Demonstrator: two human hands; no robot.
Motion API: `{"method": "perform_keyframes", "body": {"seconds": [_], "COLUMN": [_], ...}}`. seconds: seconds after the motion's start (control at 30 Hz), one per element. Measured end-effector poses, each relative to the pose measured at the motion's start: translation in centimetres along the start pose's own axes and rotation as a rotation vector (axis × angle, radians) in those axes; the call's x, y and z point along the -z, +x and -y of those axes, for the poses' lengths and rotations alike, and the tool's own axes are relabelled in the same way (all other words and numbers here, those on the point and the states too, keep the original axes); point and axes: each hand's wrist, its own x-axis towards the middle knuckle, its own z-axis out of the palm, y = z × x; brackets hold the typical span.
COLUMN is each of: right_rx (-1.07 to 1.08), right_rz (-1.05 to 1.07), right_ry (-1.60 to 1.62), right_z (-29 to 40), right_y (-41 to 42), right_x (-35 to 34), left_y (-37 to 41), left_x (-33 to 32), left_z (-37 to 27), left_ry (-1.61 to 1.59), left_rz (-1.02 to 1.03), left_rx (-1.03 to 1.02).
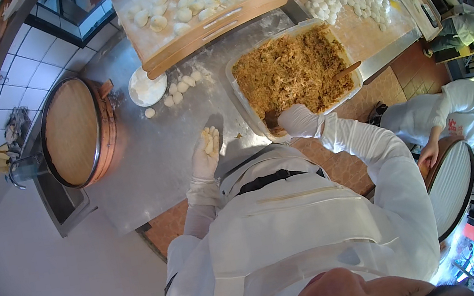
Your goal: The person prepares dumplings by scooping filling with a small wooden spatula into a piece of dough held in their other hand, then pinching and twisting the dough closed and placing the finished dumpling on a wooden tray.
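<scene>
My left hand (206, 156), in a pale glove, is raised palm up over the near edge of the steel worktop (141, 163). What looks like a pale, flattened piece of dough (209, 143) rests along its curled fingers. My gloved right hand (300, 122) reaches into the near corner of a plastic tub (243, 103). Brown, shredded filling (289, 70) heaps up in that tub. A dark brown patch meets the right fingertips; I cannot tell whether it is a tool. Farther off, a wooden handle (347, 70) sticks out of the filling. Several dough balls (176, 89) sit by a bowl of flour (148, 87).
Stacked wooden trays (217, 20) of dumplings line the back. More small dough pieces (350, 0) cover a board at right. A round wooden steamer (109, 126) stands left, near a sink (63, 198) and a clear jug (27, 170). At right, another person (444, 108) holds a round basket (453, 188).
</scene>
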Motion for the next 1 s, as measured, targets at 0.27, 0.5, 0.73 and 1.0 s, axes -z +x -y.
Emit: {"method": "perform_keyframes", "body": {"seconds": [0.27, 0.5, 0.73, 1.0], "right_rx": [-0.161, -0.127, -0.302, -0.369], "right_rz": [-0.041, 0.128, -0.156, -1.067], "right_ry": [0.071, 0.378, 1.464, 0.881], "right_z": [0.8, -5.0, -3.5, 5.6], "right_y": [0.8, 0.5, -8.3, -7.3], "right_x": [-2.2, -3.2, -1.1, -2.6], "left_y": [-1.3, -2.2, -1.4, 1.1], "left_x": [-4.0, -6.0, -9.7, -17.2], "left_z": [-0.3, -0.4, 1.6, 8.3], "left_ry": [0.107, 0.298, 0.342, 0.191], "left_rz": [0.166, 0.245, 0.363, 0.508], "left_rx": [0.014, -0.023, 0.049, 0.142]}}
